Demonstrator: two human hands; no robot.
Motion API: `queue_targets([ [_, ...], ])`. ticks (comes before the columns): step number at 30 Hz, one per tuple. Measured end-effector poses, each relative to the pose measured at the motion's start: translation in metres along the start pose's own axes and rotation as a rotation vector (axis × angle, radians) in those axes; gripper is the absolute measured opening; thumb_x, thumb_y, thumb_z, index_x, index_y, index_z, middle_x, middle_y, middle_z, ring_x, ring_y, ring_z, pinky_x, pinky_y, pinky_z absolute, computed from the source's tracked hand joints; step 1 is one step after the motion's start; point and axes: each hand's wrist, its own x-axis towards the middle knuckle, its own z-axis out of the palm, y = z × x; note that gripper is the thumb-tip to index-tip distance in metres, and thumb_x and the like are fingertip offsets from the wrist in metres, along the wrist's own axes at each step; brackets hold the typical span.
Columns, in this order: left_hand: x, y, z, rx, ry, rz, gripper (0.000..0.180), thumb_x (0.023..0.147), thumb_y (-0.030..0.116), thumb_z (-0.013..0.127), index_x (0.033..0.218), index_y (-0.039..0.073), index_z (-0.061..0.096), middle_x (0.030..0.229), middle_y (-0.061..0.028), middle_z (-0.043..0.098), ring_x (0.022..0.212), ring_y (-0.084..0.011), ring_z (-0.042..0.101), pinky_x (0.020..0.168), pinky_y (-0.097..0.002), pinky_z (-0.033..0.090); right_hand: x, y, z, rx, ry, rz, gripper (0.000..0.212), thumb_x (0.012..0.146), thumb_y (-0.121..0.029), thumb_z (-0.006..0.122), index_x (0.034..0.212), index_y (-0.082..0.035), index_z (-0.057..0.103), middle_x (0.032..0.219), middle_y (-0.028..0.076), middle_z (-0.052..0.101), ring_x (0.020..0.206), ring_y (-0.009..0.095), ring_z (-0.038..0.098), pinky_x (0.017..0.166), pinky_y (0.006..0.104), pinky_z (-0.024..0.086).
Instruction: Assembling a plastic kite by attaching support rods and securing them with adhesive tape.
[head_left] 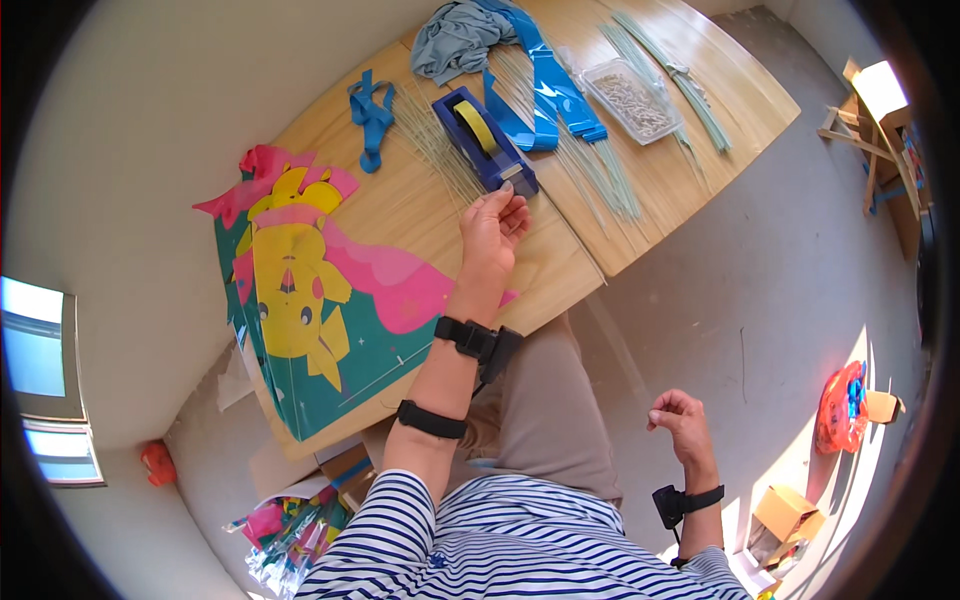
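A dark blue tape dispenser (485,140) with a yellow roll stands on the wooden table. At its near, cutter end is my left hand (495,222), thumb against the fingers. Any bit of tape between them is too small to make out. To the left lies a printed sheet (300,270) in green, pink and yellow with a cartoon figure, partly hanging past the table edge. My right hand (682,418) is held away from the table, over the floor to the right of my leg. Its fingers are curled in to the thumb, and whatever they may hold is not visible.
Thin pale rods (605,170) lie across the table. Around them are blue plastic strips (560,100), a blue ribbon (370,120), a grey-blue cloth (455,42) and a clear tub (632,100) of small pieces. A red bag (840,410) and a cardboard box (788,513) rest on the floor.
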Motion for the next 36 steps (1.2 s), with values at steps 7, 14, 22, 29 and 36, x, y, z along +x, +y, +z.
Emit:
queue_targets([
  [7, 0.014, -0.019, 0.018, -0.321, 0.09, -0.111, 0.007, 0.093, 0.014, 0.072, 0.09, 0.011, 0.067, 0.083, -0.004, 0.067, 0.078, -0.0195, 0.065, 0.091, -0.046, 0.052, 0.0, 0.002, 0.001, 0.035, -0.029, -0.027, 0.007, 0.082, 0.006, 0.066, 0.085, 0.0, 0.064, 0.074, 0.003, 0.063, 0.068, 0.014, 0.063, 0.068, 0.0282, 0.053],
  [14, 0.024, -0.031, 0.02, -0.261, 0.217, -0.142, 0.01, 0.091, 0.013, 0.075, 0.089, 0.009, 0.065, 0.08, -0.0032, 0.064, 0.073, -0.0185, 0.059, 0.089, -0.0447, 0.052, 0.007, 0.015, -0.002, -0.032, -0.045, -0.017, 0.006, 0.082, 0.006, 0.065, 0.084, 0.0, 0.063, 0.073, 0.004, 0.062, 0.067, 0.015, 0.062, 0.067, 0.0289, 0.053],
  [22, -0.032, -0.03, 0.024, -0.193, -0.099, -0.001, 0.011, 0.091, 0.004, 0.072, 0.092, 0.007, 0.061, 0.086, -0.0051, 0.065, 0.075, -0.0191, 0.062, 0.085, -0.0434, 0.056, -0.009, 0.037, -0.02, -0.027, 0.104, -0.065, 0.009, 0.081, 0.007, 0.063, 0.085, 0.0, 0.062, 0.073, 0.003, 0.061, 0.066, 0.015, 0.061, 0.066, 0.0292, 0.053],
  [29, -0.114, 0.028, 0.007, -0.223, -0.418, 0.12, 0.011, 0.092, 0.002, 0.07, 0.099, 0.007, 0.063, 0.086, -0.0055, 0.064, 0.081, -0.0172, 0.065, 0.093, -0.0412, 0.057, -0.013, 0.023, -0.001, -0.05, 0.017, -0.125, 0.009, 0.081, 0.007, 0.063, 0.087, -0.001, 0.062, 0.076, 0.003, 0.061, 0.07, 0.012, 0.061, 0.068, 0.0281, 0.053],
  [36, -0.202, 0.087, -0.048, -0.152, -0.571, 0.311, 0.012, 0.093, 0.005, 0.07, 0.102, 0.008, 0.064, 0.088, -0.0058, 0.065, 0.084, -0.0185, 0.065, 0.097, -0.043, 0.056, -0.012, 0.012, 0.021, -0.152, -0.13, -0.185, 0.005, 0.085, 0.002, 0.064, 0.088, -0.002, 0.063, 0.078, 0.0, 0.062, 0.075, 0.01, 0.059, 0.074, 0.0258, 0.051],
])
